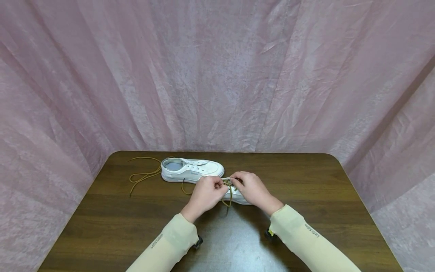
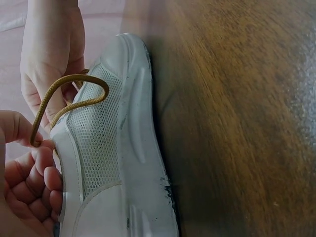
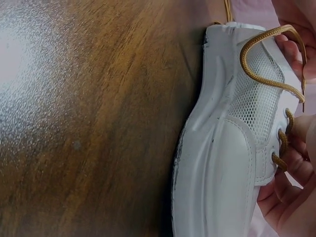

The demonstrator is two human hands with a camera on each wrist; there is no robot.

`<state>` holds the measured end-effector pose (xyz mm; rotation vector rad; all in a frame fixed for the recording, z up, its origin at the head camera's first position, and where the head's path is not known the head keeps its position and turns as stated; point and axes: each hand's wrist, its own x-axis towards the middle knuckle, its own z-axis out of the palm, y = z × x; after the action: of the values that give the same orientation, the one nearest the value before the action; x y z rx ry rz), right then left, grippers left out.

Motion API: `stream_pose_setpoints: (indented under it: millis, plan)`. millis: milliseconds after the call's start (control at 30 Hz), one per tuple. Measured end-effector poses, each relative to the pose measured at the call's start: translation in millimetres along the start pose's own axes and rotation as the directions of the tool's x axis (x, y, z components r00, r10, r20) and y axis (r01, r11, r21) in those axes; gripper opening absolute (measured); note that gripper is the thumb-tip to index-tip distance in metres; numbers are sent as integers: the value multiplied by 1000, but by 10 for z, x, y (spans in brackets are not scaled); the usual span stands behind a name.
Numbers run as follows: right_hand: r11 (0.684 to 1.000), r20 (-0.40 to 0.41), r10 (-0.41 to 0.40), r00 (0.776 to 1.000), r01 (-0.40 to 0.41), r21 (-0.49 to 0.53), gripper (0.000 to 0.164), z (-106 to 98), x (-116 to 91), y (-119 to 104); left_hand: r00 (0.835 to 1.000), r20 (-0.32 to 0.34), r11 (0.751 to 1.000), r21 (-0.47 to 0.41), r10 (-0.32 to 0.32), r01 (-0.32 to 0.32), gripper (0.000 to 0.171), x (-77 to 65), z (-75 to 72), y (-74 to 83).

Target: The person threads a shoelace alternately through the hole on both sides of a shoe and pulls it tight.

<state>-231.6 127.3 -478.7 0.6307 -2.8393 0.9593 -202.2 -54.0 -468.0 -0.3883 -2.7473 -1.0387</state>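
A white shoe (image 3: pixel 217 148) with mesh sides stands on the table, with a yellow-brown shoelace (image 2: pixel 74 79) threaded through its eyelets. Over its heel-side opening, my left hand (image 1: pixel 209 190) pinches the lace between thumb and fingertip, the other fingers curled at the shoe's edge. A loop of lace hangs from there down the mesh side. Farther toward the toe, my right hand (image 1: pixel 253 190) grips the shoe's upper beside the laced eyelets, its fingers bent and partly hidden behind the shoe.
Behind stands a second white shoe (image 1: pixel 202 173), its eyelets bare. To its left a loose yellow-brown lace (image 1: pixel 144 175) lies on the brown wooden table (image 1: pixel 102 226). Pink curtains (image 1: pixel 217 75) hang round the table's back and sides.
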Motion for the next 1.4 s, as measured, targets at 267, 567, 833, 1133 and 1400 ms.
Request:
stream_pose_setpoints:
  millis: [267,567,833,1133,1400]
  plan:
    - [999,14,39,999,-39,25,13,15,10,-11,1000,1,1000,18,-13,13,16,41,24,-22]
    - [999,12,24,1000,-24,38,9,56,13,7,994,-107,1000,27,18,-15,14,52,88,-41]
    - [997,42,79,996,-80,21,14,43,25,4,997,-70,997,67,41,-37,14,59,91,-29]
    - [994,41,100,994,-101,35,12,19,27,-26,996,-79,996,78,38,-32,11,84,120,-9]
    - [994,40,96,995,-98,39,13,20,43,-7,993,-110,987,155,49,-32,11,90,126,-20]
